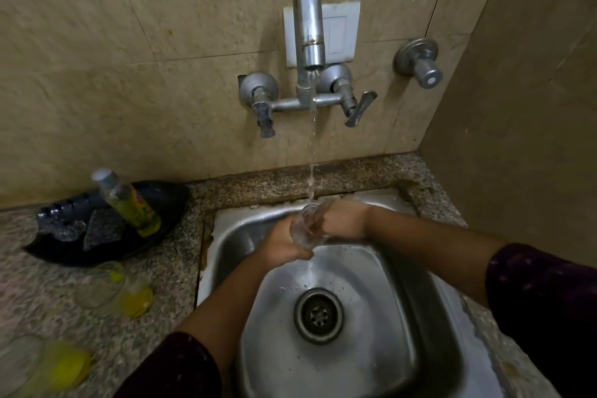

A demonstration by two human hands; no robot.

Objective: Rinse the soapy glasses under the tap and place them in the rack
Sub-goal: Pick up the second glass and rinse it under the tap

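A clear drinking glass [303, 229] is held over the steel sink [403, 317], tilted with its mouth up under the thin stream from the tap [308, 19]. My left hand [284, 242] grips its lower side. My right hand [342, 220] clasps it from the right, fingers at the rim. Two more clear glasses lie on the counter at left, one [100, 287] near the tray and one [19, 365] at the bottom left corner. A black tray [155, 236] at the back left holds several wet glass pieces.
A bottle of yellow-green dish liquid [129, 203] leans on the black tray. Yellow scrub pads [135, 299] [64, 365] lie beside the counter glasses. Tap levers [358, 107] and a wall valve [420, 63] stick out of the tiled wall. A side wall stands close on the right.
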